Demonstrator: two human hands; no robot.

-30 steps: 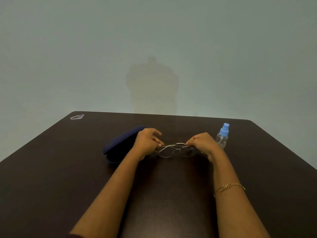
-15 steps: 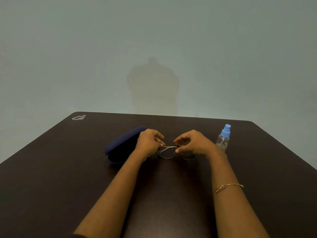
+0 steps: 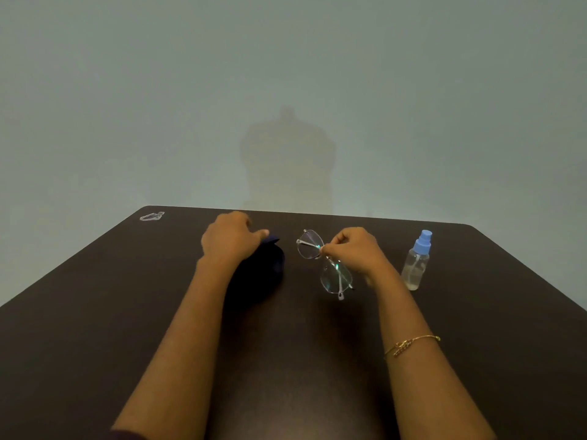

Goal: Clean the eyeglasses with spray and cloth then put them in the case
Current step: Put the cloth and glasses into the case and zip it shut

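Thin metal-framed eyeglasses (image 3: 327, 265) hang folded and tilted above the dark table (image 3: 95, 312). My right hand (image 3: 352, 250) pinches them near the bridge, between thumb and fingers. To the left lies the dark blue eyeglass case (image 3: 266, 271). My left hand (image 3: 230, 239) sits on its far top, with fingers curled over the edge and the thumb pointing right. A clear spray bottle (image 3: 416, 265) with a light blue cap stands upright, right of my right hand. No cloth is in sight.
A small white logo mark (image 3: 152, 216) sits at the table's far left corner. The table's far edge meets a plain pale wall. A gold bracelet (image 3: 409, 344) is on my right wrist.
My left hand let go of the eyeglasses and moved left onto the case. My right hand lifted the glasses and turned them from level to hanging upright.
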